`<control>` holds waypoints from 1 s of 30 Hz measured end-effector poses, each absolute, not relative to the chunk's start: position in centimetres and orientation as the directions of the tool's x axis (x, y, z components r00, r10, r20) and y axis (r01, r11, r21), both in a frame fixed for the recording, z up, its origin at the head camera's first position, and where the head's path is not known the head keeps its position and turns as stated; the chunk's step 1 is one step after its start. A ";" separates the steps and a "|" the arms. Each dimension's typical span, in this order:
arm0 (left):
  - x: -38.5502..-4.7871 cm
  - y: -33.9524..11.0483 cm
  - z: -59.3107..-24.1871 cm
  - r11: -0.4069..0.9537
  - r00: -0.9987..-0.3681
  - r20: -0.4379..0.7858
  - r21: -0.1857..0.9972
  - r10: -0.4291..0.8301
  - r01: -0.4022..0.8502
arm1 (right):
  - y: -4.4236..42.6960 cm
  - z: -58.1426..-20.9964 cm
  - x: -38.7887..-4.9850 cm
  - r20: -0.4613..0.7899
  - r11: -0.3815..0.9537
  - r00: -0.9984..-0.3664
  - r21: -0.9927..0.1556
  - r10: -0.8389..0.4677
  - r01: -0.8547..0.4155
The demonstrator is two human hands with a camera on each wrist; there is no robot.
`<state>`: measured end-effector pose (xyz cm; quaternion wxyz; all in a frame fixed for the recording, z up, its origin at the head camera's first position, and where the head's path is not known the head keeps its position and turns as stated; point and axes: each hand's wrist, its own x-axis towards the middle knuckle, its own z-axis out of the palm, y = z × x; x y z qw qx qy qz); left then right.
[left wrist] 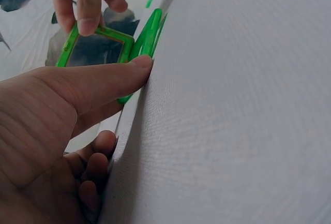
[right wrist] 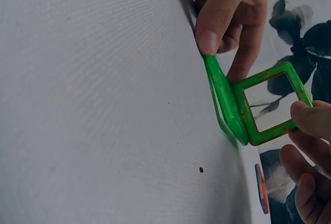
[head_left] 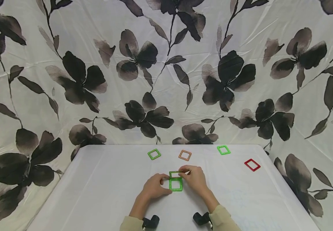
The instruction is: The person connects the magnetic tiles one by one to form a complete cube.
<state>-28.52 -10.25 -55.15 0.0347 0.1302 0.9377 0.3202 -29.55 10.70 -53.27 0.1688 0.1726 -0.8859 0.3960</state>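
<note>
Two green square frames meet along one edge. One green frame lies on the white table; the other green frame stands tilted up from its far edge. My left hand holds the lying frame, thumb at its near corner and fingers at its far left. My right hand pinches the raised frame at its upper right between thumb and fingers.
Toward the back of the white table lie a green frame, an orange frame, another green frame and a red frame. A floral cloth hangs behind the table.
</note>
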 end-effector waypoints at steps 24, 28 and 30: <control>-28.6 -10.2 -54.7 0.754 -0.962 0.028 0.615 0.273 0.232 | 10.4 -54.0 -30.2 0.430 0.632 -0.885 -0.640 -0.178 -0.438; -28.7 -10.2 -54.9 0.756 -0.963 0.018 0.615 0.268 0.222 | 10.5 -53.9 -30.2 0.421 0.638 -0.889 -0.637 -0.182 -0.433; -28.7 -10.2 -55.1 0.757 -0.963 0.012 0.616 0.268 0.218 | 10.5 -53.9 -30.2 0.418 0.640 -0.891 -0.640 -0.176 -0.427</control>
